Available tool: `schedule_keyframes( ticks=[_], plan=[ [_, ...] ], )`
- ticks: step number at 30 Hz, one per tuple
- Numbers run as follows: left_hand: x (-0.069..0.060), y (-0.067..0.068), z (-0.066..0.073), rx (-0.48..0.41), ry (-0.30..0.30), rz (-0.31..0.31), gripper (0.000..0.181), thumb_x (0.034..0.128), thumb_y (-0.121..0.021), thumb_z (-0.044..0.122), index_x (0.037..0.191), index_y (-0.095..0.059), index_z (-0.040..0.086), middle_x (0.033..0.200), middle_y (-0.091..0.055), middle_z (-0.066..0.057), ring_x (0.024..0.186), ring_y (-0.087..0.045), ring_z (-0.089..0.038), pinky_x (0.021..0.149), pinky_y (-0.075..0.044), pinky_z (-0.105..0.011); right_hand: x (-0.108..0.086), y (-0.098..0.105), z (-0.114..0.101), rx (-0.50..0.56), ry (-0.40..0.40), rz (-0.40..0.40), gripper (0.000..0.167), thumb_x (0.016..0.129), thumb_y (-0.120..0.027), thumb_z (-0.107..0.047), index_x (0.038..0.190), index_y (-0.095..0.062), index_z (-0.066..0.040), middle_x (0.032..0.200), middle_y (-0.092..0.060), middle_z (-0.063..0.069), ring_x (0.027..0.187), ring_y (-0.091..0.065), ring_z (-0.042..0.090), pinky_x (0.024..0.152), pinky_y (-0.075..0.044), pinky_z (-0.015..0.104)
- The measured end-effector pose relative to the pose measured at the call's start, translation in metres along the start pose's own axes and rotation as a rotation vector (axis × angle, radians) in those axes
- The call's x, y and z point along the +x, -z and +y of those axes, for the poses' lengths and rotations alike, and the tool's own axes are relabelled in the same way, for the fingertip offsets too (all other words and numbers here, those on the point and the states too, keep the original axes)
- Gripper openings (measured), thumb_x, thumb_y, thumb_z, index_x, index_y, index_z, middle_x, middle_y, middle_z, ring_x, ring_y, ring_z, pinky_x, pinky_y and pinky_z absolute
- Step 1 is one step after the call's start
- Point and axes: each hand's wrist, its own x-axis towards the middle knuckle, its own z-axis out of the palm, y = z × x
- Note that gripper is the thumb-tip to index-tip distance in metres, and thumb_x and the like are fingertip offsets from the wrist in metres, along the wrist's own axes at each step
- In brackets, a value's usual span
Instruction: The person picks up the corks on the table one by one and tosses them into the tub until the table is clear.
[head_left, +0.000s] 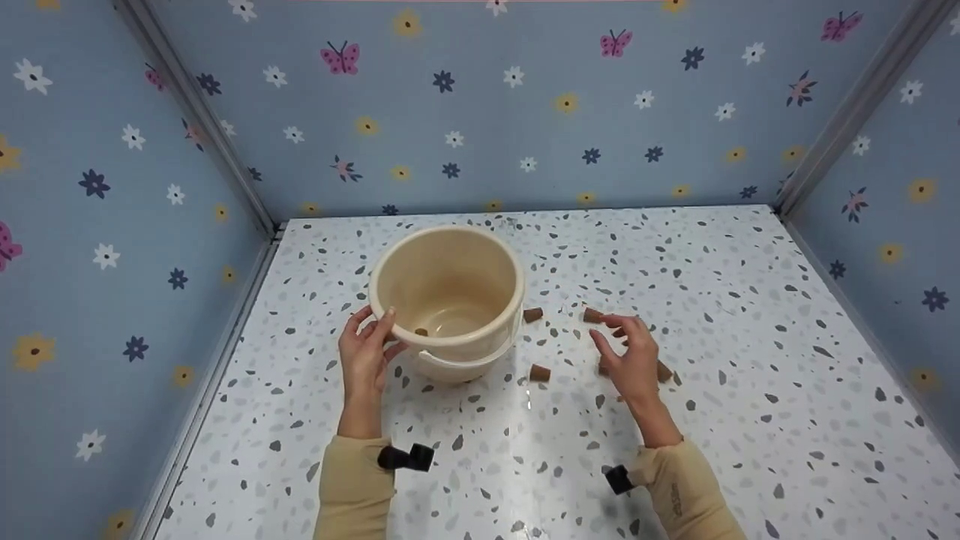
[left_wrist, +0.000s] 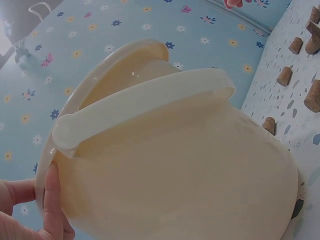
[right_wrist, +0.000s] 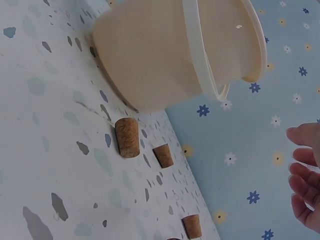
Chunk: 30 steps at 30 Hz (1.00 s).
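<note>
A cream bucket (head_left: 457, 356) is on the speckled bench (head_left: 750, 435), its wide mouth facing up toward the head camera. Inside, a small brown piece (head_left: 421, 332), much like the corks outside, lies low by the near wall; the rim hides part of it, and the rest of the visible floor is smooth and pale. The bucket's white handle (head_left: 459, 364) is folded down along the outer wall on the side toward the person.

The left grip (head_left: 367, 349) is at the bucket's left near edge, pinching the rim: the thumb lies over the lip and the fingers are against the outside of the wall.

The right grip (head_left: 631, 360) is spread, well to the right of the bucket, thumb and forefinger parted and holding nothing. In the right wrist view it hangs above the bench, apart from the corks.

All the loose corks lie to the right of the bucket. The closest cork (head_left: 533, 315) is just beside its wall; a second cork (head_left: 540, 373) is nearer the person; a third cork (head_left: 593, 315) is farther right, below the right forefinger. More corks (head_left: 664, 371) are bunched beyond these, partly hidden by the right grip. Behind the bucket rises a blue wall (head_left: 510, 142) printed with flowers and butterflies.
</note>
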Motion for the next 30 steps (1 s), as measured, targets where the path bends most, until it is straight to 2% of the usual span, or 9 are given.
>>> schedule_keyframes(
  ticks=[2, 6, 9, 11, 14, 16, 18, 21, 30],
  plan=[
    [0.021, 0.011, -0.024, -0.033, -0.029, -0.013, 0.058, 0.0688, -0.075, 0.032, 0.118, -0.049, 0.016, 0.097, -0.059, -0.014, 0.076, -0.062, -0.026, 0.061, -0.053, -0.042, -0.003, 0.003, 0.005, -0.006, -0.019, 0.003, 0.023, 0.077, -0.069, -0.009, 0.097, -0.061, 0.001, 0.088, -0.057, 0.013, 0.074, -0.053, 0.027, 0.062, -0.044, 0.041],
    [0.035, 0.017, -0.041, -0.049, -0.070, -0.010, 0.062, 0.0656, -0.077, 0.035, 0.119, -0.050, 0.018, 0.099, -0.058, -0.015, 0.078, -0.061, -0.029, 0.062, -0.053, -0.044, -0.009, 0.009, 0.015, -0.014, -0.076, 0.010, 0.024, 0.077, -0.069, -0.010, 0.097, -0.062, 0.001, 0.088, -0.057, 0.013, 0.074, -0.053, 0.025, 0.061, -0.044, 0.041],
    [0.026, 0.013, -0.030, -0.035, -0.035, -0.006, 0.061, 0.0667, -0.076, 0.034, 0.119, -0.050, 0.018, 0.100, -0.059, -0.013, 0.078, -0.062, -0.027, 0.065, -0.053, -0.043, -0.014, 0.015, 0.024, -0.019, -0.132, 0.007, 0.025, 0.077, -0.069, -0.010, 0.098, -0.061, 0.001, 0.090, -0.058, 0.014, 0.075, -0.052, 0.024, 0.061, -0.042, 0.041],
    [0.001, 0.002, -0.003, -0.061, 0.003, -0.021, 0.055, 0.0722, -0.074, 0.027, 0.119, -0.049, 0.014, 0.098, -0.059, -0.013, 0.074, -0.061, -0.024, 0.063, -0.053, -0.040, -0.017, 0.018, 0.029, -0.026, -0.175, 0.005, 0.026, 0.078, -0.069, -0.011, 0.099, -0.061, 0.002, 0.092, -0.057, 0.014, 0.076, -0.051, 0.024, 0.062, -0.042, 0.040],
    [-0.020, -0.008, 0.021, -0.076, 0.047, -0.018, 0.051, 0.0747, -0.072, 0.021, 0.119, -0.048, 0.011, 0.098, -0.059, -0.014, 0.074, -0.061, -0.024, 0.064, -0.053, -0.040, -0.020, 0.023, 0.035, -0.045, -0.237, 0.001, 0.026, 0.078, -0.068, -0.011, 0.099, -0.061, 0.001, 0.093, -0.057, 0.014, 0.077, -0.051, 0.024, 0.061, -0.043, 0.040],
    [-0.013, -0.005, 0.013, -0.068, 0.001, -0.026, 0.050, 0.0748, -0.072, 0.022, 0.118, -0.049, 0.010, 0.096, -0.059, -0.014, 0.071, -0.061, -0.024, 0.062, -0.054, -0.041, -0.020, 0.026, 0.039, -0.062, -0.290, -0.008, 0.027, 0.078, -0.068, -0.012, 0.100, -0.061, 0.002, 0.093, -0.056, 0.015, 0.079, -0.051, 0.025, 0.063, -0.044, 0.040],
    [0.012, 0.006, -0.014, -0.051, -0.041, -0.011, 0.055, 0.0703, -0.075, 0.027, 0.117, -0.050, 0.013, 0.098, -0.059, -0.016, 0.073, -0.062, -0.027, 0.062, -0.053, -0.043, -0.021, 0.028, 0.042, -0.073, -0.339, -0.026, 0.028, 0.079, -0.067, -0.012, 0.101, -0.060, 0.002, 0.094, -0.054, 0.016, 0.081, -0.051, 0.027, 0.066, -0.046, 0.040],
    [0.033, 0.016, -0.039, -0.048, -0.104, -0.010, 0.058, 0.0672, -0.077, 0.032, 0.116, -0.052, 0.015, 0.097, -0.059, -0.018, 0.074, -0.062, -0.030, 0.059, -0.053, -0.045, -0.023, 0.033, 0.047, -0.092, -0.405, -0.058, 0.030, 0.080, -0.067, -0.013, 0.104, -0.057, 0.003, 0.096, -0.052, 0.017, 0.084, -0.049, 0.029, 0.071, -0.047, 0.042],
    [0.035, 0.016, -0.041, -0.013, -0.094, 0.021, 0.059, 0.0665, -0.076, 0.036, 0.116, -0.052, 0.017, 0.101, -0.058, -0.018, 0.079, -0.061, -0.033, 0.062, -0.052, -0.047, -0.031, 0.042, 0.068, -0.137, -0.477, -0.092, 0.032, 0.080, -0.065, -0.011, 0.106, -0.055, 0.006, 0.097, -0.050, 0.021, 0.084, -0.048, 0.031, 0.072, -0.045, 0.041]
  ],
)
